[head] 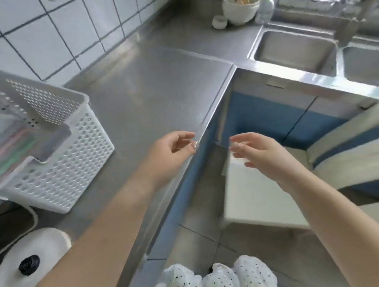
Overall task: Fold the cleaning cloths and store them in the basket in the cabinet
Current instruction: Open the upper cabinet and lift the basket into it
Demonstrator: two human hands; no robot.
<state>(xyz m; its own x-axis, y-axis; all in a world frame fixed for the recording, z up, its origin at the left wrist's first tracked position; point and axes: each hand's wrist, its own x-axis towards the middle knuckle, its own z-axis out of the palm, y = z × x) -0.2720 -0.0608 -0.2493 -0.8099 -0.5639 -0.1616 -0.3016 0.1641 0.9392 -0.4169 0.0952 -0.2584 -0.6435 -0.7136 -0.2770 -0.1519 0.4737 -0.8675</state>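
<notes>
A white perforated basket [69, 159] stands on the steel counter [147, 96] at the left. Inside it lie folded cleaning cloths [10, 149] in grey, pink and green layers. My left hand [172, 148] hovers over the counter's front edge, fingers loosely curled and holding nothing. My right hand [256, 150] hangs in the air beyond the edge, above a white chair, fingers relaxed and empty. Both hands are well to the right of the basket. Blue cabinet doors [271, 117] below the sink appear closed.
A white chair [258, 197] stands on the floor right of the counter corner. A double steel sink [295, 50] with a tap sits at the back right. A white bowl [240, 6] and a bottle stand behind it. A white paper roll [33, 258] lies at front left.
</notes>
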